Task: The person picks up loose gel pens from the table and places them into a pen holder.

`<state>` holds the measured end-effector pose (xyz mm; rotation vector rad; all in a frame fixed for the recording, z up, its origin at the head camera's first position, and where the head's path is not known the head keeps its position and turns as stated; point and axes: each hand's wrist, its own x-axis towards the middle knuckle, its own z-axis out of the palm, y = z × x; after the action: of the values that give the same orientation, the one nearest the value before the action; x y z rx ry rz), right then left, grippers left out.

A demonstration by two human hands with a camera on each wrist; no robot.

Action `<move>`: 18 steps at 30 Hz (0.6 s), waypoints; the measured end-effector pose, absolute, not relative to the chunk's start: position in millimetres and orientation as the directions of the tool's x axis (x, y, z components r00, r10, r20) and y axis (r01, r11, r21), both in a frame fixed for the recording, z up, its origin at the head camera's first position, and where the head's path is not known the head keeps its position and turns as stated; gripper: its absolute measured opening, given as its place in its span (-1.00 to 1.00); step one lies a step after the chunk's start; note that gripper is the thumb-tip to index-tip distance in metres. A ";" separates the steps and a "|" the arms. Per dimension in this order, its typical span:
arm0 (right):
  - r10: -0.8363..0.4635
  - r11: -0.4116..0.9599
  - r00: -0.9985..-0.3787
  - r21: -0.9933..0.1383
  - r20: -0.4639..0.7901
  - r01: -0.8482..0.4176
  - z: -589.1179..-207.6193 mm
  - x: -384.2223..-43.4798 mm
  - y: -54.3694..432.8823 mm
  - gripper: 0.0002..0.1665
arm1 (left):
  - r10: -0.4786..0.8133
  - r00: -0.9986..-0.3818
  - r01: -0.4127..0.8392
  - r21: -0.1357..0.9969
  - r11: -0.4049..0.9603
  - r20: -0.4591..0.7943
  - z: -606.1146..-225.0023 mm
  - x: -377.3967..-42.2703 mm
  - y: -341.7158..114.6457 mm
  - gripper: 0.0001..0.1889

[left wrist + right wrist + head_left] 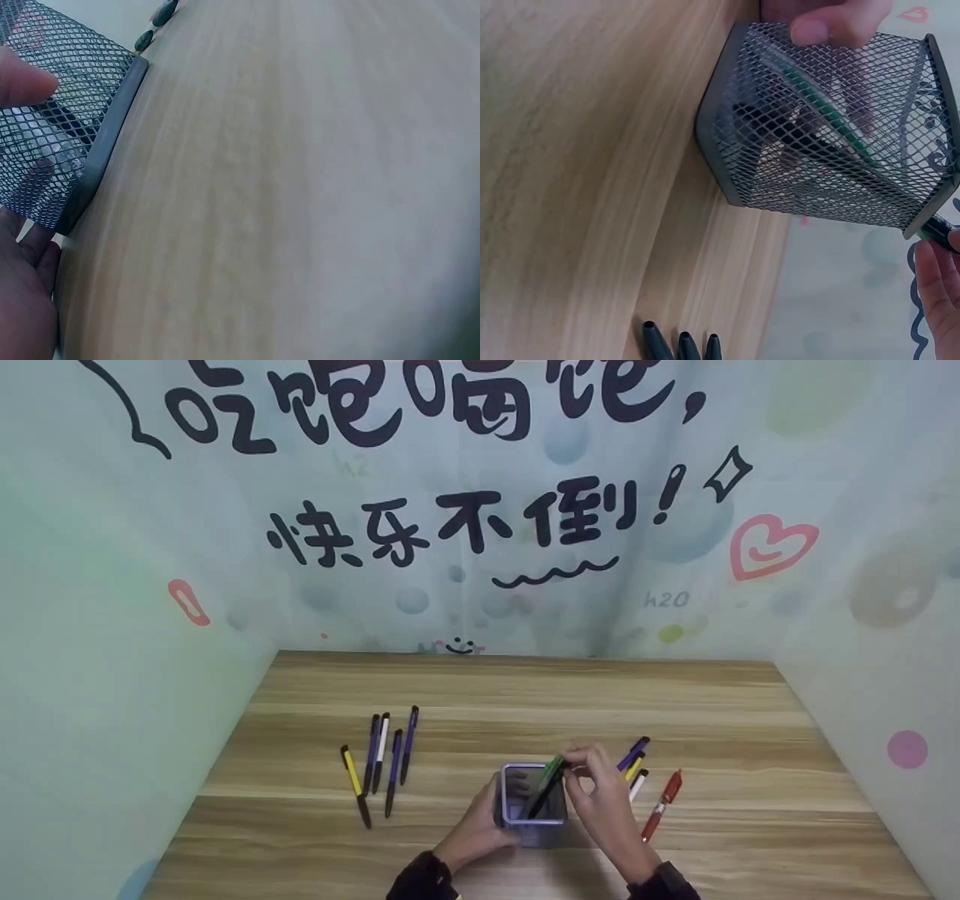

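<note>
Mesh pen cup (541, 835) stands upright on the wooden table (300, 855), its side gripped by the left hand (480, 819), we judge to steady it, while the right hand (606, 791) pinches a black pen (549, 793) near its upper end, lower end inside the cup. We note a green pen (550, 772) leaning within. Outward, five pens (394, 772) lie left and four others (639, 784) right, within easy reach, we suppose, of either hand.

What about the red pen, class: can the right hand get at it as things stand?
Probably yes: the red pen lies near the right hand with nothing on top of it. However, that hand pinches a black pen in the mesh cup, so it would likely let go first.
</note>
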<state>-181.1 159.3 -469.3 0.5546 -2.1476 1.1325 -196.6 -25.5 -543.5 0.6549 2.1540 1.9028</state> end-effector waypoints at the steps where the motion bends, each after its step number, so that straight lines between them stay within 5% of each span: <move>1: -0.068 0.542 -0.707 -0.569 0.704 -0.618 -469.7 -181.4 159.5 -0.59 | 0.446 -0.884 0.196 0.978 0.077 0.142 -543.6 -196.7 -25.5 -0.02; 12: -0.064 0.532 -0.736 -0.600 0.674 -0.597 -454.7 -172.8 155.2 -0.50 | 0.445 -0.885 0.197 0.976 0.093 0.136 -545.7 -198.2 -25.3 -0.05; 18: -0.037 0.550 -0.808 -0.663 0.588 -0.507 -463.6 -175.4 165.3 -0.59 | 0.441 -0.887 0.204 0.974 0.100 0.140 -543.8 -196.9 -25.0 -0.07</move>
<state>-175.4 165.3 -463.6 0.4378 -2.2705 1.2045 -196.9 -25.0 -543.8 0.6500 2.1836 1.8810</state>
